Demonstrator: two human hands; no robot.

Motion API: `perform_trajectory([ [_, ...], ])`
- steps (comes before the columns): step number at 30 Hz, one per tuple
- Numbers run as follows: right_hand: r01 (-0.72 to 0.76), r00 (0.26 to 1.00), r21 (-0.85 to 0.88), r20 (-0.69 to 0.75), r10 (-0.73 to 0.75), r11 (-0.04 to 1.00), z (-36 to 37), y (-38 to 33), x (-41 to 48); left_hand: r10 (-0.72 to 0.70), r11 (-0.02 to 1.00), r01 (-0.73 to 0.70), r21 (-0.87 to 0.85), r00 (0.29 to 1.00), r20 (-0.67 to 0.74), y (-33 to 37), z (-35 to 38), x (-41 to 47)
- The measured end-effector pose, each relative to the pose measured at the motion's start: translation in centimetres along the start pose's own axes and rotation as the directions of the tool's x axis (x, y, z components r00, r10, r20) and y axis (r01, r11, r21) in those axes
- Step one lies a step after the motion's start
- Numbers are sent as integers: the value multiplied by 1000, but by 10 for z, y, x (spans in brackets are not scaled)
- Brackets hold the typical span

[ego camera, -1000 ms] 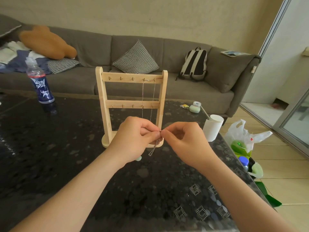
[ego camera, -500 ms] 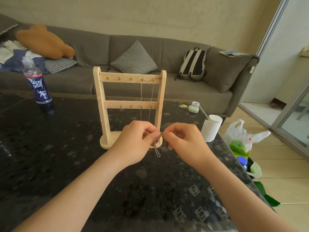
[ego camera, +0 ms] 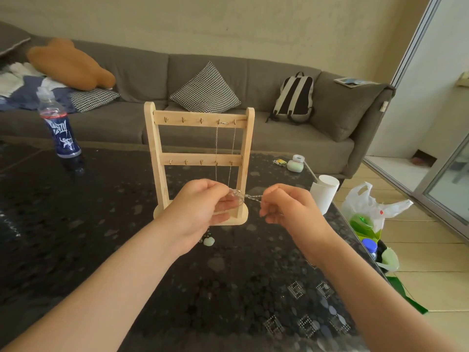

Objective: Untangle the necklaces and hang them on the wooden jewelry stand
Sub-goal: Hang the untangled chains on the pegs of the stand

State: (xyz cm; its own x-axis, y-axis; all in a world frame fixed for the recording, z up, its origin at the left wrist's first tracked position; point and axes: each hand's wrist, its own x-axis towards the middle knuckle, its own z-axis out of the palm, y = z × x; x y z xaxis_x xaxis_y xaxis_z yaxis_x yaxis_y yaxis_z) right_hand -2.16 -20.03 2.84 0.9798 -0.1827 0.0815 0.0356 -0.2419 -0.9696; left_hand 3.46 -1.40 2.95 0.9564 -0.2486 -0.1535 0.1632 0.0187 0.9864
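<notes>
The chain (ego camera: 250, 198) is drawn out across a short gap between the left fingers (ego camera: 223, 203) and right fingers (ego camera: 270, 199), which met half a second ago; it is held above the middle of the surface (ego camera: 101, 224), just before the stand (ego camera: 154, 158). The left curl round a bunched part, the right pinch the other part. Untangling appears under way: one necklace (ego camera: 217, 148) already hangs from the top bar, and a pendant (ego camera: 208, 241) lies beneath.

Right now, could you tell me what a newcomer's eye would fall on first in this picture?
Two hands at the centre: the left hand and right hand hold a silver chain stretched between them. Just behind stands the wooden jewelry stand, one necklace already hanging from hooks at the right of its top bar. A blue bottle stands far left.
</notes>
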Motion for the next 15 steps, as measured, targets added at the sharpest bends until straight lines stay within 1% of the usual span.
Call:
perform_trajectory([
  [1,3,1000,73,20,-4,997,0,-1,-1,-51,991,49,-123,999,-12,1,2,0],
  [2,-3,999,162,37,-3,987,1,-3,-1,-97,974,92,-207,995,-16,1,3,-1],
  [3,-19,999,262,50,6,965,2,-5,-1,-134,959,128,-252,991,-8,1,4,-1],
  [5,-60,997,440,67,34,896,8,-8,-1,-178,947,181,-267,983,35,2,7,-4],
  [8,-136,991,644,80,110,752,14,-14,-1,-156,957,177,-229,982,107,2,9,-7],
  [9,-152,988,689,86,129,709,14,-15,0,-123,973,145,-180,984,128,1,9,-8],
  [10,-161,986,722,94,136,673,13,-17,1,-70,994,81,-70,987,145,1,9,-9],
  [11,-173,984,742,108,139,648,12,-18,1,-3,996,-11,89,987,162,0,8,-11],
  [12,-183,983,752,121,140,633,10,-19,0,59,962,-105,252,981,185,0,7,-13],
  [13,-191,981,751,131,142,632,9,-19,0,105,909,-181,375,971,214,0,6,-15],
  [14,-191,981,736,130,141,650,8,-18,0,127,867,-226,444,962,242,0,7,-16],
  [15,-179,984,703,122,131,689,7,-17,-1,130,849,-242,469,957,260,0,8,-17],
])
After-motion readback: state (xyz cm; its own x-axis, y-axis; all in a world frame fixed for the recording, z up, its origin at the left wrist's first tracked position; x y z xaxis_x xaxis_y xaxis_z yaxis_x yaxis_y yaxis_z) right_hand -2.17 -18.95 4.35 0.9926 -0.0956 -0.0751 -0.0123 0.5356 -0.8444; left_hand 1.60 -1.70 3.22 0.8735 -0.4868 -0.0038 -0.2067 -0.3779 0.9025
